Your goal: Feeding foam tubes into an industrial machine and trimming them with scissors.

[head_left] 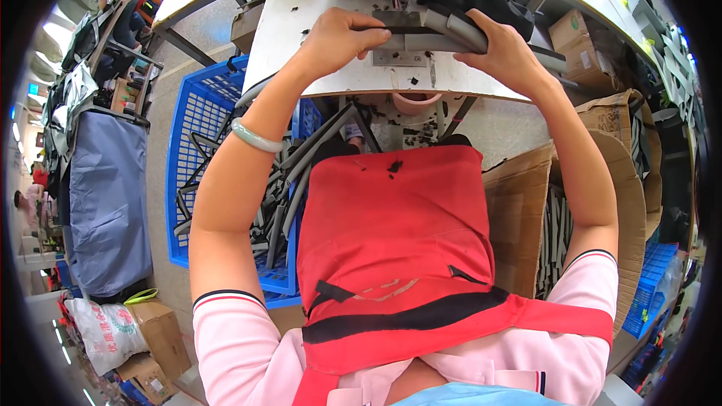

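Both hands, left hand [338, 37] and right hand [502, 51], have fingers closed on a long grey foam strip [444, 30] above the white desk [301, 22]; brown cardboard boxes [526, 218] stand right.

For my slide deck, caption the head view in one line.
Both hands, left hand and right hand, hold a grey padded strap on the white sewing-machine table.

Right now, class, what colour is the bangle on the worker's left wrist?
Pale green; the bangle shows best in the head view, below the left hand.

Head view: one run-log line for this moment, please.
left hand: grips grey strip | right hand: grips same strip, other end | place: white machine table | beside: blue crate of grey strips, cardboard box
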`<state>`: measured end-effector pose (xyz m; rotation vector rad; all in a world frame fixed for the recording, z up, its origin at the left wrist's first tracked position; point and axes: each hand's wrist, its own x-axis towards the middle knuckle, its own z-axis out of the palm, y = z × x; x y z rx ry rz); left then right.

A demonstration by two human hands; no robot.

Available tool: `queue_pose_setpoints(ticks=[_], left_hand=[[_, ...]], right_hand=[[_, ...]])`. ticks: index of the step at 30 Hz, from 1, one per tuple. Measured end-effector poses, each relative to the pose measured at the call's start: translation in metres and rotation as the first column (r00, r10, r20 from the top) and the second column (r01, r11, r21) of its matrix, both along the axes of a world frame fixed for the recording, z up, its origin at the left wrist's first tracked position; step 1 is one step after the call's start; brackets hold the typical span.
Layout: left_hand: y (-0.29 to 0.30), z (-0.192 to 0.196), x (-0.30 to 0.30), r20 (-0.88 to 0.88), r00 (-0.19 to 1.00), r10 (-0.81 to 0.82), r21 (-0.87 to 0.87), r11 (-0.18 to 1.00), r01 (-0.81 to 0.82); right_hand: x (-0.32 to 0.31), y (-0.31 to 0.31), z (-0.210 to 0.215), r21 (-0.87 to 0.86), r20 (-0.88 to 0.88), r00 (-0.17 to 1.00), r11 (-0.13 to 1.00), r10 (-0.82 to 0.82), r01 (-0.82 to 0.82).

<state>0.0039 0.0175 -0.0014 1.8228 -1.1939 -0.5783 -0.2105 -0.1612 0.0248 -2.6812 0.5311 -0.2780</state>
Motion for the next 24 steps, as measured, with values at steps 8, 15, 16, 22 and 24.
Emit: queue_pose_setpoints(ticks=[8, 15, 16, 22, 24], left_hand=[[-0.011, 0.005, 0.003, -0.013, 1.0, 0.023, 0.047, 0.999, -0.022], [-0.014, 0.006, 0.009, -0.056, 0.998, 0.023, -0.024, 0.999, -0.024], [-0.016, 0.005, 0.011, -0.06, 0.998, 0.013, -0.018, 1.0, -0.014], [-0.036, -0.003, 0.028, -0.123, 0.992, 0.018, -0.037, 0.999, -0.022], [-0.036, -0.007, 0.029, -0.159, 0.987, 0.022, -0.051, 0.998, -0.03]], right_hand=[[0.01, -0.023, -0.02, -0.04, 0.101, 0.995, 0.999, 0.005, -0.001], [0.016, -0.026, -0.018, -0.029, 0.065, 0.997, 0.999, -0.03, 0.032], [0.017, -0.027, -0.018, -0.029, 0.063, 0.998, 0.999, -0.029, 0.031], [0.036, -0.046, -0.03, -0.043, 0.104, 0.994, 0.999, -0.015, 0.019], [0.038, -0.049, -0.033, -0.095, 0.168, 0.986, 0.995, -0.022, 0.038]])
